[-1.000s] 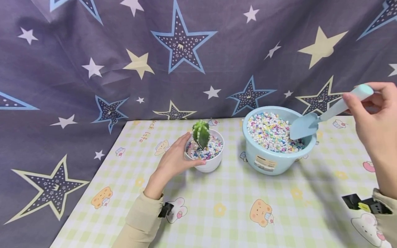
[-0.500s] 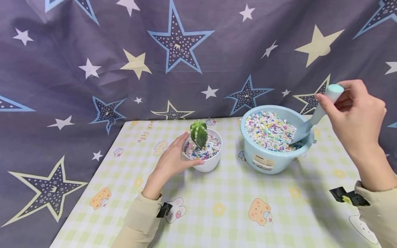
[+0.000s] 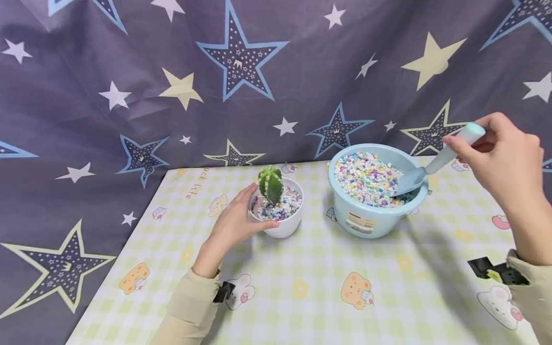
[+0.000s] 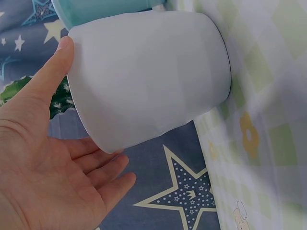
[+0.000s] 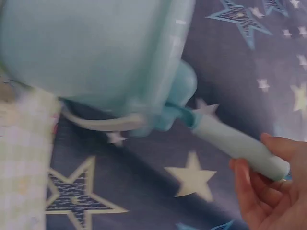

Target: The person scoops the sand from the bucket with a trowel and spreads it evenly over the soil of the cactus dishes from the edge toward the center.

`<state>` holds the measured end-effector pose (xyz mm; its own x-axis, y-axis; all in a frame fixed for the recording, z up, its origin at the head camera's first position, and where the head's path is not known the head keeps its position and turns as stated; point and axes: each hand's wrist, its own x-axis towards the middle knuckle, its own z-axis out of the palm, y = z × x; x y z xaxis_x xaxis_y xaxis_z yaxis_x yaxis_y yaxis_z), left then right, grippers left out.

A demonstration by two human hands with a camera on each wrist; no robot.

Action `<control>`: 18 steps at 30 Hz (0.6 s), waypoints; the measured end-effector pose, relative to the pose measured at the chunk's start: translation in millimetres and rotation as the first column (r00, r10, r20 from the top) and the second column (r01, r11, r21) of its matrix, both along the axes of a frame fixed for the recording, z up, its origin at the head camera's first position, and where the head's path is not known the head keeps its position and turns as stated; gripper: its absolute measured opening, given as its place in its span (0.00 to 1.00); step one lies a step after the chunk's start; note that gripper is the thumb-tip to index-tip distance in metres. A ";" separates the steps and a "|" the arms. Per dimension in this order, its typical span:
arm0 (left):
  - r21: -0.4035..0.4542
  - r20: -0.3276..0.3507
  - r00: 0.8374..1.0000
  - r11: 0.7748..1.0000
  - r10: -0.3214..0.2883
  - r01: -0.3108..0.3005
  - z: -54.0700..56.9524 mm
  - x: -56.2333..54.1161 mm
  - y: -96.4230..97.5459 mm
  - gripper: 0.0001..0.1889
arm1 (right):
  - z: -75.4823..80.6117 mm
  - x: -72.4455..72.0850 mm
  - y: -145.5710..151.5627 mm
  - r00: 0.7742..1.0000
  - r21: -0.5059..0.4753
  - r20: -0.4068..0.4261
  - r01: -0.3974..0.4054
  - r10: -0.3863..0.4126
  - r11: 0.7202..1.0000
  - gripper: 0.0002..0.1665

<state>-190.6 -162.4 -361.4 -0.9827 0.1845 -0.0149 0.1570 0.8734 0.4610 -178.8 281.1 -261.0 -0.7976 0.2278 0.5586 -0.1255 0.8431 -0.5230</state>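
On the table stands a white flower pot (image 3: 282, 227) holding a green cactus (image 3: 270, 186) and multicoloured pebbles (image 3: 290, 201). My left hand (image 3: 235, 218) holds its near-left side, thumb and fingers spread around the rim; the left wrist view shows the pot's smooth wall (image 4: 148, 81) large. To the right is a light-blue bucket (image 3: 362, 223) filled with similar pebbles (image 3: 366, 177). My right hand (image 3: 509, 160) grips the upper handle of a light-blue trowel (image 3: 444, 157), whose blade dips into the pebbles at the bucket's right side. In the right wrist view, the bucket wall partly hides the blade.
A green-and-white checked tablecloth (image 3: 310, 261) with cartoon prints covers the table. Behind it hangs a dark cloth (image 3: 302, 72) with stars, close behind the bucket. A white curved bucket handle (image 5: 103, 123) hangs below the rim in the right wrist view.
The trowel first swung left and steeper into the pebbles, then its handle leaned back to the right. My left hand has stayed on the pot; the head view has shifted slightly.
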 end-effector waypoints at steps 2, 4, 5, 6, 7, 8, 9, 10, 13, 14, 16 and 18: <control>-0.001 0.000 1.000 1.000 0.001 -0.001 0.0 -0.3 -0.5 0.62 | -3.8 0.4 4.6 0.998 -0.034 0.062 -0.012 0.014 0.999 0.26; -0.005 -0.001 1.000 1.000 0.001 -0.001 0.1 -0.5 -0.9 0.62 | -7.5 1.0 9.4 0.994 -0.082 0.100 -0.028 0.036 0.996 0.23; -0.007 -0.003 1.000 1.000 0.001 -0.001 0.3 -0.6 -1.1 0.63 | -9.0 0.9 12.0 0.993 -0.110 0.110 -0.040 0.052 0.993 0.18; -0.009 -0.007 1.000 1.000 0.000 0.000 0.7 -0.7 -1.3 0.63 | -10.2 0.7 14.5 0.991 -0.146 0.117 -0.054 0.071 0.988 0.14; -0.010 -0.008 1.000 1.000 -0.001 0.001 0.7 -0.7 -1.1 0.63 | -11.5 0.3 16.8 0.989 -0.179 0.121 -0.066 0.089 0.982 0.12; -0.012 -0.008 1.000 1.000 -0.001 0.000 0.6 -0.9 -0.9 0.63 | -11.8 0.1 18.7 0.986 -0.203 0.132 -0.073 0.102 0.976 0.12; -0.014 -0.006 1.000 1.000 0.001 -0.001 0.7 -0.8 -0.6 0.63 | -11.9 -0.6 20.3 0.984 -0.232 0.135 -0.084 0.118 0.969 0.13; -0.012 -0.003 1.000 1.000 0.001 -0.001 0.9 -0.6 -0.2 0.63 | -11.9 -1.5 21.8 0.980 -0.260 0.147 -0.091 0.132 0.961 0.15; -0.011 0.003 1.000 1.000 0.000 0.000 2.4 -1.6 0.5 0.63 | -13.0 -4.7 25.3 0.965 -0.297 0.209 -0.089 0.155 0.951 0.13; -0.011 0.005 1.000 1.000 0.001 -0.001 2.6 -1.6 0.6 0.63 | -14.2 -5.8 26.8 0.958 -0.307 0.235 -0.089 0.166 0.947 0.13; -0.009 0.007 1.000 1.000 0.000 0.000 2.8 -1.4 0.9 0.63 | -19.0 -8.2 30.4 0.942 -0.366 0.262 -0.105 0.210 0.925 0.14; -0.013 0.004 1.000 1.000 -0.002 0.002 2.5 -1.7 1.2 0.63 | -24.4 -9.1 34.1 0.933 -0.416 0.262 -0.123 0.248 0.901 0.15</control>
